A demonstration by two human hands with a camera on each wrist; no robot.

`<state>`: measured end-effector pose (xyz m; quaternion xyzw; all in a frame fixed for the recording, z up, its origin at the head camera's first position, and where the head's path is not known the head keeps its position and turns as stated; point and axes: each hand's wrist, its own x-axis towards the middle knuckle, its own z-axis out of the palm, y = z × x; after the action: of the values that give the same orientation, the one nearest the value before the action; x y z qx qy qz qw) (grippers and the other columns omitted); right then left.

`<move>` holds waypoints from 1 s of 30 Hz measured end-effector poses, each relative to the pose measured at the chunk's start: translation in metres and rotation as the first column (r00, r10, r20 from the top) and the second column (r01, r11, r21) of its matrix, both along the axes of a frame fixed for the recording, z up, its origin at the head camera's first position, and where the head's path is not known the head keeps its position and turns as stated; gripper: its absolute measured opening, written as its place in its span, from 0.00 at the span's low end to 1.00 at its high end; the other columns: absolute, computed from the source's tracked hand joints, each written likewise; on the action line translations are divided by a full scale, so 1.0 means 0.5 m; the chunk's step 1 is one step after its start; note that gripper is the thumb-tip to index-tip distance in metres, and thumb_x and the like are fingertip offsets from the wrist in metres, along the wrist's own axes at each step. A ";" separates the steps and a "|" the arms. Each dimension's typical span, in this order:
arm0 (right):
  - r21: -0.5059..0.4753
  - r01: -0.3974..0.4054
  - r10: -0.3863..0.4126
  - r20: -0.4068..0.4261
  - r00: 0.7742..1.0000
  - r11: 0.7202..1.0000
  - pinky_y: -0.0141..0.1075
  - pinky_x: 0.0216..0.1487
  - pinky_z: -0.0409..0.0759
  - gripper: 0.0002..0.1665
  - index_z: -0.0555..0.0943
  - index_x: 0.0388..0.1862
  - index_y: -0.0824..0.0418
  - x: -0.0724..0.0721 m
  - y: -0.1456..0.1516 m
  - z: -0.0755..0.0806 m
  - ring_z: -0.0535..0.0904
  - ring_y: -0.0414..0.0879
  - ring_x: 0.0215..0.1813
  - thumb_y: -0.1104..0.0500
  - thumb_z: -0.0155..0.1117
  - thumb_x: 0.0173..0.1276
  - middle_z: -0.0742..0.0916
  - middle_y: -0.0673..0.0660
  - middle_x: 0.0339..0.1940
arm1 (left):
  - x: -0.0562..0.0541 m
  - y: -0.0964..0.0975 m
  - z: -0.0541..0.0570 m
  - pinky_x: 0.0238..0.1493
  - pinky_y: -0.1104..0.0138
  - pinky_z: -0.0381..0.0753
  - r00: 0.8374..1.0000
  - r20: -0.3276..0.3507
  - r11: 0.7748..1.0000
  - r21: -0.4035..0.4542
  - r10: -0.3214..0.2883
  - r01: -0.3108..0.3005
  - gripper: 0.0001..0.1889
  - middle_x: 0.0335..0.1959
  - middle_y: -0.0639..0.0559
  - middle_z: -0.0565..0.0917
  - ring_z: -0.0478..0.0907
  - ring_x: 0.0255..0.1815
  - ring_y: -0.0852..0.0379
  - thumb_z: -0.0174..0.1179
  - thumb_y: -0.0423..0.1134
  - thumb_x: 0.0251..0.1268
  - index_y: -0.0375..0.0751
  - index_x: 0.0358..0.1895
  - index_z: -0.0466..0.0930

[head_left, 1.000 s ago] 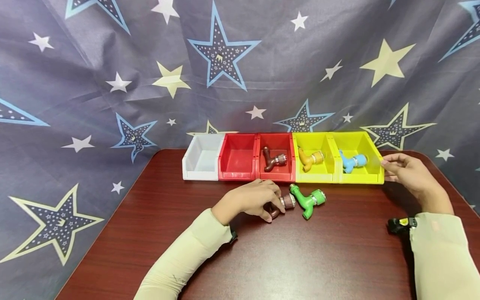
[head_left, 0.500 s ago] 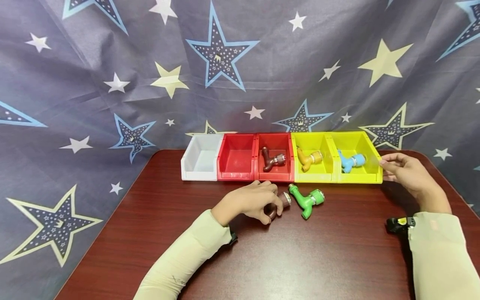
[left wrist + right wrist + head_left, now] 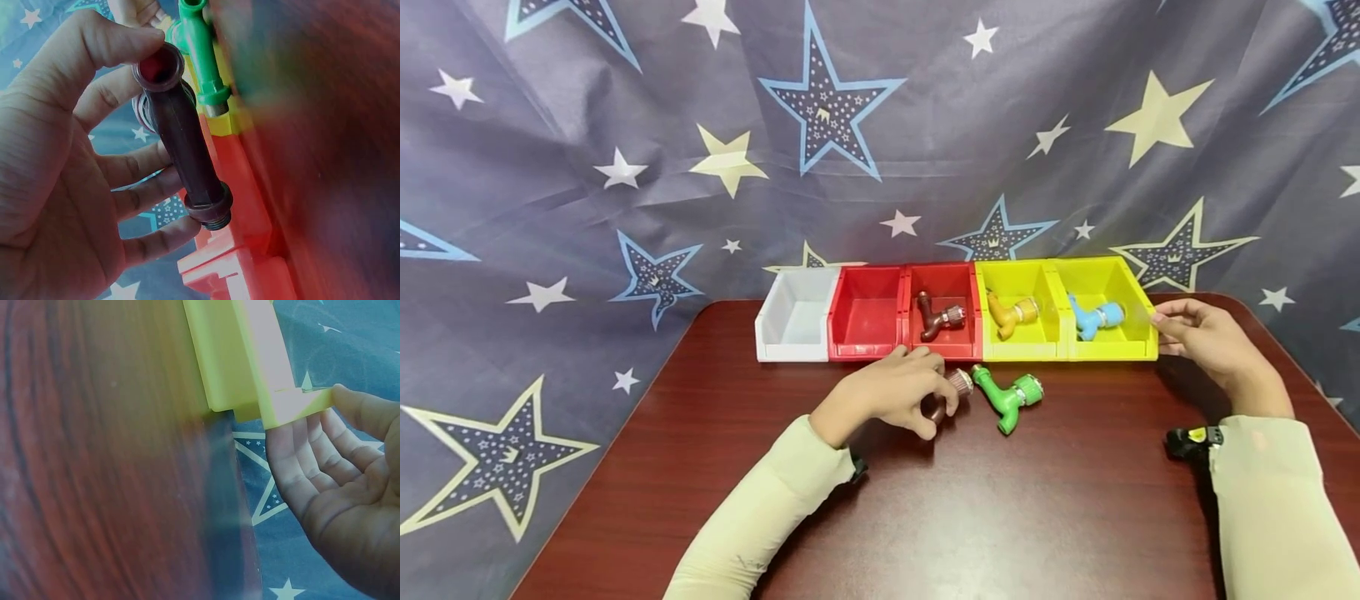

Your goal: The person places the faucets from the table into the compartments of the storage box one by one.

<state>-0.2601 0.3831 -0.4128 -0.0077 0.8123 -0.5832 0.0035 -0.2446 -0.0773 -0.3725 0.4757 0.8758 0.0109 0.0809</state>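
My left hand (image 3: 891, 392) grips a brown plastic tap (image 3: 187, 144) in front of the red bins, with thumb and fingers round it. In the left wrist view the thumb lies at the tap's open spout, and its threaded end points down the picture. Just right of it a green tap (image 3: 1009, 398) lies on the table. My right hand (image 3: 1213, 337) holds the outer side wall of the rightmost yellow bin (image 3: 1112, 350), thumb on the near edge and fingers behind, as the right wrist view shows.
The bins stand in one row at the table's back: a white bin (image 3: 792, 350), a red bin (image 3: 861, 350), a red bin (image 3: 943, 348) holding a brown tap (image 3: 940, 318), a yellow bin (image 3: 1026, 350) with an orange-yellow tap (image 3: 1011, 314). A blue tap (image 3: 1097, 317) lies in the rightmost one.
My left hand has shifted slightly left and toward the bins with the brown tap, widening the gap to the green tap. The right hand keeps its hold on the yellow bin.
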 end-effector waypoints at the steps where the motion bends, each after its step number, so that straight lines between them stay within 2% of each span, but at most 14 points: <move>1: -0.007 0.000 0.000 -0.004 1.000 1.000 0.32 0.39 0.85 0.19 0.71 0.55 0.71 0.000 0.001 0.001 0.84 0.38 0.37 0.56 0.59 0.80 0.82 0.41 0.39 | -0.003 -0.001 0.002 0.47 0.59 0.66 1.000 -0.005 1.000 0.000 0.000 0.000 0.15 0.42 0.57 0.75 0.66 0.50 0.58 0.71 0.47 0.48 0.66 0.43 0.88; 5: -0.004 0.003 -0.003 0.000 1.000 1.000 0.32 0.39 0.85 0.20 0.71 0.56 0.71 0.001 0.004 -0.001 0.84 0.38 0.37 0.56 0.59 0.80 0.83 0.41 0.39 | -0.012 -0.011 0.009 0.47 0.59 0.65 1.000 -0.027 1.000 0.001 0.009 -0.009 0.16 0.43 0.58 0.75 0.66 0.50 0.57 0.73 0.48 0.48 0.65 0.44 0.88; 11: 0.048 0.012 -0.013 0.024 1.000 0.999 0.32 0.41 0.86 0.25 0.67 0.62 0.73 -0.002 -0.001 -0.001 0.83 0.37 0.38 0.55 0.57 0.81 0.82 0.40 0.40 | -0.028 -0.044 0.036 0.47 0.59 0.65 0.998 -0.044 0.999 -0.006 0.046 -0.046 0.17 0.45 0.58 0.75 0.66 0.50 0.57 0.73 0.50 0.49 0.64 0.46 0.88; 15: 0.010 0.010 -0.010 0.012 1.000 1.000 0.32 0.40 0.86 0.23 0.68 0.59 0.73 -0.002 -0.002 -0.002 0.83 0.38 0.38 0.55 0.58 0.80 0.82 0.41 0.40 | -0.043 -0.067 0.058 0.47 0.58 0.67 0.993 -0.072 0.996 -0.003 0.088 -0.089 0.17 0.44 0.59 0.74 0.66 0.48 0.57 0.72 0.49 0.49 0.65 0.46 0.88; 20: 0.017 0.017 -0.017 0.012 1.000 1.000 0.32 0.40 0.86 0.24 0.68 0.60 0.73 -0.004 -0.004 -0.003 0.83 0.38 0.38 0.54 0.58 0.80 0.83 0.40 0.39 | -0.060 -0.094 0.081 0.50 0.56 0.69 0.983 -0.103 0.988 -0.017 0.152 -0.155 0.15 0.43 0.58 0.74 0.67 0.51 0.55 0.73 0.49 0.50 0.66 0.44 0.88; 25: 0.031 0.015 -0.016 0.023 1.000 0.999 0.32 0.41 0.86 0.25 0.67 0.61 0.73 -0.004 -0.005 -0.002 0.83 0.37 0.38 0.53 0.57 0.81 0.82 0.39 0.39 | -0.080 -0.119 0.091 0.47 0.56 0.71 0.974 -0.132 0.981 -0.032 0.186 -0.192 0.17 0.43 0.55 0.75 0.68 0.50 0.52 0.72 0.48 0.51 0.64 0.47 0.89; 30: 0.019 0.009 -0.009 0.027 1.000 1.000 0.32 0.40 0.86 0.24 0.67 0.61 0.73 -0.001 -0.005 -0.003 0.83 0.37 0.38 0.54 0.57 0.81 0.83 0.39 0.38 | -0.101 -0.137 0.095 0.51 0.51 0.72 0.967 -0.146 0.975 -0.034 0.211 -0.218 0.16 0.43 0.54 0.75 0.67 0.50 0.51 0.72 0.47 0.51 0.63 0.47 0.89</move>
<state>-0.2606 0.3806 -0.4144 0.0039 0.8176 -0.5757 0.0118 -0.2952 -0.1456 -0.3248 0.3755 0.9257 -0.0361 0.0291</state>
